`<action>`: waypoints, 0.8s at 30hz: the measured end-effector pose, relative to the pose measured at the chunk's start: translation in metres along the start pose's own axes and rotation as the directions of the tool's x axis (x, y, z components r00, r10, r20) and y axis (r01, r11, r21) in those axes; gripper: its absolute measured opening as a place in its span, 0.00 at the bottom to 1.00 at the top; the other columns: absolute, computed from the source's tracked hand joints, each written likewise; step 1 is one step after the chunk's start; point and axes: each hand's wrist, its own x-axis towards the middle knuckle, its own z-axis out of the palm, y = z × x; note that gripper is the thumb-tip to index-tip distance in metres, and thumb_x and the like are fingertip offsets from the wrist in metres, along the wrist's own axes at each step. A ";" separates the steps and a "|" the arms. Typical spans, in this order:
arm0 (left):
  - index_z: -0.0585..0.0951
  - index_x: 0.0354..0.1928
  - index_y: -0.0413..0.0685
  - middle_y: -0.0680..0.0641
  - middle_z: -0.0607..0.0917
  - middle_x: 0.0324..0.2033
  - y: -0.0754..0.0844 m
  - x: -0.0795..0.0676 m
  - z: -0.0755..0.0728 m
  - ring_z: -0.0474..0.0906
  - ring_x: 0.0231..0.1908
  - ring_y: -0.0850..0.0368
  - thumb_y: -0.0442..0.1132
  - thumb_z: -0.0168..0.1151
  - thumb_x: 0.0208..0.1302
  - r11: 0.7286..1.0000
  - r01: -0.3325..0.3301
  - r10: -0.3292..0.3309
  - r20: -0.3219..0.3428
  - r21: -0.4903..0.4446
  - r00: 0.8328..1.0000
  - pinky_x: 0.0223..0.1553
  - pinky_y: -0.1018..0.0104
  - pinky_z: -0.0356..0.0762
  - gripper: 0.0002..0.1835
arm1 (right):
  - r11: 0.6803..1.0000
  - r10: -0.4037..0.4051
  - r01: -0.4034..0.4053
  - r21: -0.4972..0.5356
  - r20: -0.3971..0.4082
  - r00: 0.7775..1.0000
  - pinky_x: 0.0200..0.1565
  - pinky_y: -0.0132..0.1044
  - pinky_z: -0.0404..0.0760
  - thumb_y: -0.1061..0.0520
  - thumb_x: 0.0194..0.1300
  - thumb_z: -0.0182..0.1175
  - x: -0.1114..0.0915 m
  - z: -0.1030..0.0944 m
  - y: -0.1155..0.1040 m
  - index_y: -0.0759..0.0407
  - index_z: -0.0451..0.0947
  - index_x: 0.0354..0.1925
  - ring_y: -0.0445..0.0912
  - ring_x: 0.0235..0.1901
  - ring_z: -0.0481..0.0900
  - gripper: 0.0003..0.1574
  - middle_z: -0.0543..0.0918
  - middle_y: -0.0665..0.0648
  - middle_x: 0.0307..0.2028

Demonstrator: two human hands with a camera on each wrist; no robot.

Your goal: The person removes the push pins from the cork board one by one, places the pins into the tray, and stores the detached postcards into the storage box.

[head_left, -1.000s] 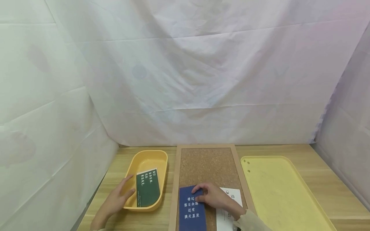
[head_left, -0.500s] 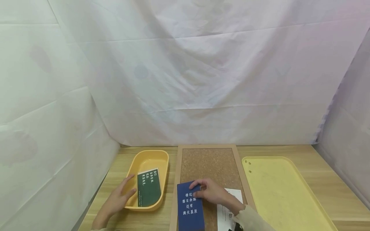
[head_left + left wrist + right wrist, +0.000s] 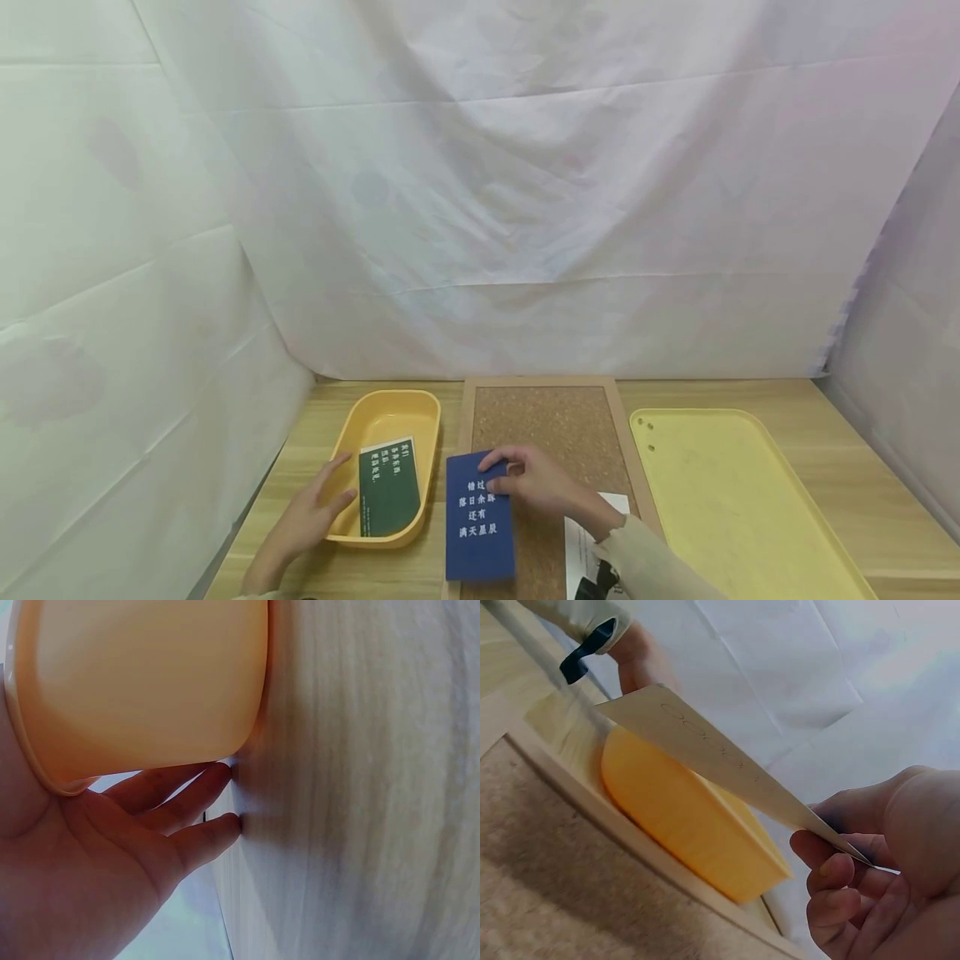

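Observation:
My right hand (image 3: pixel 542 483) pinches a dark blue card (image 3: pixel 480 550) with white writing by its upper right edge. The card is tilted and raised above the left side of the cork board (image 3: pixel 551 417); its plain pale back (image 3: pixel 697 742) faces the right wrist view. My left hand (image 3: pixel 303 515) holds the near left side of a yellow plastic tub (image 3: pixel 386 405), thumb over the rim. In the left wrist view, its fingers (image 3: pixel 199 799) lie along the outside wall, tips near the table. Inside the tub rests a dark green card (image 3: pixel 390 492) with white writing.
A white card (image 3: pixel 581 558) lies on the board's right side, partly under my right forearm. Further right is a pale yellow tray (image 3: pixel 735 500) with several small metallic pieces (image 3: pixel 647 426) in its far left corner. White cloth (image 3: pixel 525 208) hangs behind.
My right hand has lifted the blue card off the board and carried it slightly left, toward the tub. The left hand stays at the tub.

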 end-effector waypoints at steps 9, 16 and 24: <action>0.59 0.76 0.51 0.33 0.59 0.73 -0.002 0.002 0.000 0.53 0.71 0.27 0.47 0.57 0.72 1.000 -0.005 0.005 -0.001 -0.006 1.000 0.67 0.29 0.52 0.34 | 0.999 0.028 -0.029 -0.034 -0.035 0.999 0.39 0.39 0.81 0.60 0.65 0.65 0.011 0.003 -0.013 0.50 0.84 0.44 0.46 0.40 0.84 0.10 0.82 0.55 0.49; 0.59 0.76 0.52 0.33 0.60 0.73 -0.003 0.003 0.001 0.54 0.71 0.27 0.47 0.57 0.72 1.000 -0.010 0.010 -0.010 -0.005 1.000 0.67 0.28 0.52 0.34 | 1.000 0.023 -0.022 0.011 -0.040 0.999 0.42 0.41 0.85 0.62 0.66 0.64 0.019 0.004 -0.019 0.53 0.84 0.46 0.47 0.41 0.86 0.10 0.81 0.58 0.54; 0.59 0.76 0.52 0.33 0.60 0.73 -0.003 0.004 0.002 0.54 0.71 0.28 0.47 0.58 0.72 1.000 -0.010 0.010 -0.014 -0.007 1.000 0.67 0.29 0.52 0.34 | 0.999 0.002 0.001 0.048 -0.059 0.998 0.43 0.43 0.85 0.63 0.65 0.64 0.027 0.007 -0.025 0.57 0.83 0.46 0.48 0.40 0.86 0.10 0.82 0.58 0.49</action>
